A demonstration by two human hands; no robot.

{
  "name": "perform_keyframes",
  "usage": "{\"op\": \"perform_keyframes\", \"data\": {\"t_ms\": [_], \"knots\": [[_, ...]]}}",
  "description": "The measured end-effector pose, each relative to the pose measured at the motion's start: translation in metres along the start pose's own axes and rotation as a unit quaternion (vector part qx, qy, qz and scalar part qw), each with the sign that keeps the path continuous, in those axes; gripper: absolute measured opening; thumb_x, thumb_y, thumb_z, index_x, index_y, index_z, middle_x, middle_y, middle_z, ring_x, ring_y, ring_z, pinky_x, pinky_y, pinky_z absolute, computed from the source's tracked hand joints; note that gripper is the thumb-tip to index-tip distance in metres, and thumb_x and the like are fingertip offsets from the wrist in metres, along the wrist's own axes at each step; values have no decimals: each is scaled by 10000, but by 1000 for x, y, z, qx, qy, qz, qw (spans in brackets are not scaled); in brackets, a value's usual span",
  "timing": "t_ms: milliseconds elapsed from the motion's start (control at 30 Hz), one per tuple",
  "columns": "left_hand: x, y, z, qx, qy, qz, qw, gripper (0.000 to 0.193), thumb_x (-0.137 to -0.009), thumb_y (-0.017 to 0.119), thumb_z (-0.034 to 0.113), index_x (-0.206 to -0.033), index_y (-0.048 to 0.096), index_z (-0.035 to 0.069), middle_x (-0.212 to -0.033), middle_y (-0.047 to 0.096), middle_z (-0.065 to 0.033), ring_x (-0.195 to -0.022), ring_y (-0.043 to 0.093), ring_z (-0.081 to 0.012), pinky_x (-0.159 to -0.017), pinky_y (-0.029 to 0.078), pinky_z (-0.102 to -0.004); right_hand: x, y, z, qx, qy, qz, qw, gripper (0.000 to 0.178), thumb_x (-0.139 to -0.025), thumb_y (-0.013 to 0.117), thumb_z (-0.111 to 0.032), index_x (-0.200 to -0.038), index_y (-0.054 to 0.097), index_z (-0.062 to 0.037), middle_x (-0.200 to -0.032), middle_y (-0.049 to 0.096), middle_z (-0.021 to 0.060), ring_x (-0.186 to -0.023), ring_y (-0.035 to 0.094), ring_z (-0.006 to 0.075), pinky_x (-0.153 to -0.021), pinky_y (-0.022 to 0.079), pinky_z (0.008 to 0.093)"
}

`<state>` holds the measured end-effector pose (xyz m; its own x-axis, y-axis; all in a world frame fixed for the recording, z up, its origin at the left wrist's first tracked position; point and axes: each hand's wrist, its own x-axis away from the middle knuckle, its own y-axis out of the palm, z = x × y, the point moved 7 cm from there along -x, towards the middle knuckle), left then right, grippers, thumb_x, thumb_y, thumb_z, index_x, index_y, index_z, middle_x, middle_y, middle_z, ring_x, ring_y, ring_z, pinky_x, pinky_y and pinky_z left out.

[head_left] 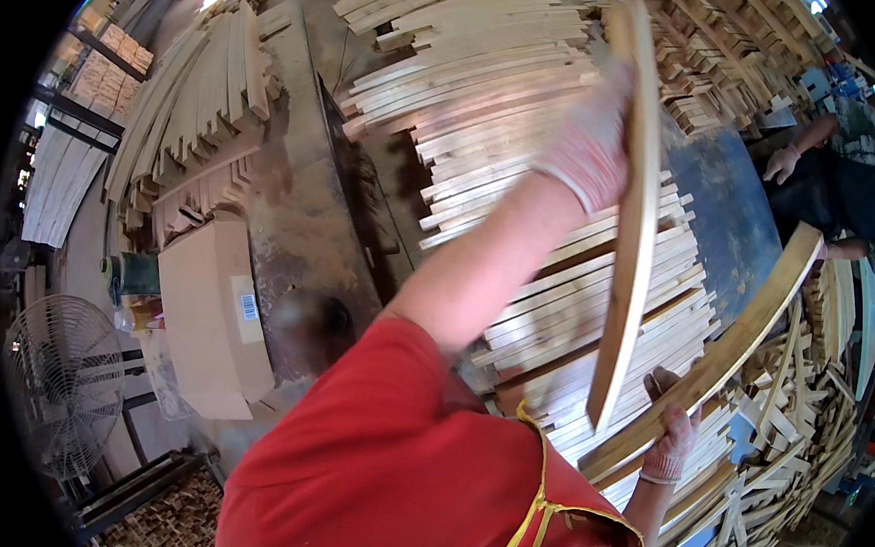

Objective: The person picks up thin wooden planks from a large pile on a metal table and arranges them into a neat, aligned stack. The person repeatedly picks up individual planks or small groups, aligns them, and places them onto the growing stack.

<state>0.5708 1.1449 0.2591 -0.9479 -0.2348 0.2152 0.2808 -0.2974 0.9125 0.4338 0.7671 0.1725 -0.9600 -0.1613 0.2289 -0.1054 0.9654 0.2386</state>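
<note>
My left hand (598,143), in a pale glove with a reddish cuff, is stretched out and closed around a long wooden slat (637,216). The hand is smeared by motion, and its fingertips are hidden. That slat runs from the top of the view down over the stacked slats (550,230). Lower right, my gloved right hand (673,438) grips a second, slightly curved wooden slat (717,366) near its close end, the thumb side showing below it and dark fingertips above. A co-worker's hand (840,248) is at the far end of this second slat.
A co-worker in a patterned sleeve (862,134) stands at the right beside a blue surface (727,206). Thin offcuts (783,435) lie heaped lower right. Left are a cardboard box (210,310), a caged fan (65,381) and piled boards (203,89).
</note>
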Motion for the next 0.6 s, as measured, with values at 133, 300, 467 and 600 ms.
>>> {"op": "perform_keyframes", "data": {"t_ms": [133, 300, 467, 600], "knots": [[20, -41, -109, -111, -139, 75, 981, 397, -1076, 586, 378, -1254, 659, 30, -1000, 703, -136, -853, 674, -259, -782, 593, -418, -1, 89, 18, -8, 128, -144, 981, 1035, -644, 962, -250, -1533, 477, -33, -1204, 694, 151, -1134, 714, 319, -942, 629, 490], [34, -204, -64, -450, 188, 97, 868, 398, -1032, 663, 333, -1314, 651, 52, -1285, 654, -175, -1235, 609, -315, -1054, 511, -452, -3, 72, 65, -33, 187, -95, 977, 820, -687, 844, -141, -1430, 515, -26, -1117, 689, 146, -932, 732, 271, -807, 640, 418], [115, -365, 72, -292, 193, 459, 816, 309, -994, 740, 237, -1219, 712, 27, -1084, 761, -90, -915, 725, -206, -788, 614, -381, -2, 16, 80, -155, 137, -29, 978, 675, -719, 819, -128, -1326, 568, 28, -1099, 695, 195, -909, 742, 313, -778, 674, 448], [91, -401, 46, -189, -3, 348, 918, 447, -993, 752, 395, -1289, 685, 68, -1174, 747, -56, -991, 720, -249, -846, 617, -411, -5, -12, 91, -193, 123, -29, 973, 711, -820, 864, -233, -1388, 545, 52, -1208, 704, 183, -1001, 744, 317, -852, 664, 454]]}}
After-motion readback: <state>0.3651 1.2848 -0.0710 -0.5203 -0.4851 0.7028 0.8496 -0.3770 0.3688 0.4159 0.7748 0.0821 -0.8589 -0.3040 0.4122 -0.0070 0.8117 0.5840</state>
